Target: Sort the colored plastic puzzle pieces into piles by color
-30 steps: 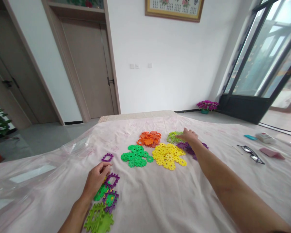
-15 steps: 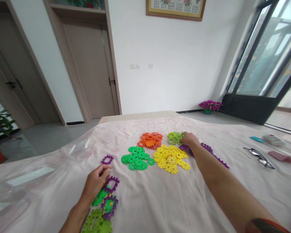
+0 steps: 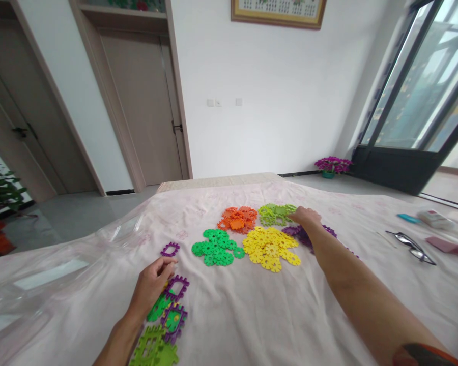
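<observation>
My left hand (image 3: 152,282) lies on the cloth at the left, thumb and forefinger pressed together; whatever may be between them is hidden. Close by are a loose purple square frame piece (image 3: 170,249) and another purple square frame (image 3: 177,288). Below it, purple, green and yellow pieces (image 3: 172,320) overlap, with lime square pieces (image 3: 154,348) nearest me. My right hand (image 3: 308,217) is stretched out flat, fingertips at the right edge of the lime green piece pile (image 3: 277,214). Purple pieces (image 3: 296,232) lie partly under my right wrist and forearm.
Orange (image 3: 237,219), green (image 3: 216,248) and yellow (image 3: 270,249) piles of notched discs lie mid-table. Clear plastic containers (image 3: 57,269) stand at the left. Glasses (image 3: 411,247), a pink case (image 3: 448,246) and a white packet (image 3: 434,219) are at the right.
My right hand has shifted slightly right, uncovering more of the lime pile, which now looks wider. My left hand stays in place. The view has shifted a little.
</observation>
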Demonstrator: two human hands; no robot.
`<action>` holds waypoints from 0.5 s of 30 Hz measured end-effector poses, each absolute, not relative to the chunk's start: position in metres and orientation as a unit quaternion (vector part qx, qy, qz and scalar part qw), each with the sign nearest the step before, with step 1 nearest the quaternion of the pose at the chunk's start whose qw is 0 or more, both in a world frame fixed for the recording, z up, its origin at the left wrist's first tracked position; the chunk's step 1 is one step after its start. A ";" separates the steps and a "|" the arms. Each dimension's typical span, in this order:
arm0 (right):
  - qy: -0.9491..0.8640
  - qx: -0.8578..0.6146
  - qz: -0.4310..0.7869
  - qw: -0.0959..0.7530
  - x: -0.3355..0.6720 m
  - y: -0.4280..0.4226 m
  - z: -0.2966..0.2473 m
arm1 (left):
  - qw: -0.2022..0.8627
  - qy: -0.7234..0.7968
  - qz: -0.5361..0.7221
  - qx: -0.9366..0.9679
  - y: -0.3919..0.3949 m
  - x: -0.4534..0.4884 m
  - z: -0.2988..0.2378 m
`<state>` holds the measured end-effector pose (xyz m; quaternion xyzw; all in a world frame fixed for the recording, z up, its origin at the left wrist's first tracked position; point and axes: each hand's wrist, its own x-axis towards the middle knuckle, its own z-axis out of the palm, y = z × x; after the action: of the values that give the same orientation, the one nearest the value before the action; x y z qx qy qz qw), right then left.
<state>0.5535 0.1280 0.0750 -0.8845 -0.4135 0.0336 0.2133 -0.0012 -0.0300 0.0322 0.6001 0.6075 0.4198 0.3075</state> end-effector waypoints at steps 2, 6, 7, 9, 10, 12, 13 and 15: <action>-0.399 -0.885 0.069 0.232 0.557 0.126 0.073 | 0.305 0.607 0.418 0.602 -0.030 -0.001 0.033; -0.452 -0.867 0.079 0.196 0.555 0.127 0.073 | 0.307 0.606 0.419 0.603 -0.029 -0.001 0.032; -0.462 -0.863 0.076 0.188 0.553 0.127 0.074 | 0.306 0.606 0.418 0.603 -0.029 -0.001 0.032; -0.473 -0.860 0.061 0.181 0.545 0.126 0.077 | 0.302 0.608 0.414 0.607 -0.029 -0.002 0.030; -0.483 -0.856 0.049 0.180 0.540 0.125 0.078 | 0.299 0.607 0.413 0.609 -0.029 -0.003 0.030; -0.533 -0.826 0.024 0.180 0.526 0.121 0.079 | 0.297 0.605 0.413 0.612 -0.029 -0.003 0.029; -0.577 -0.797 0.016 0.179 0.518 0.119 0.078 | 0.298 0.604 0.415 0.611 -0.029 -0.003 0.029; -0.673 -0.720 0.021 0.168 0.501 0.116 0.076 | 0.302 0.602 0.422 0.607 -0.030 -0.002 0.030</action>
<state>0.5012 0.1156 0.0755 -0.7202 -0.6727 0.0209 0.1684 -0.0025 -0.0296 0.0300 0.6073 0.6017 0.4215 0.3025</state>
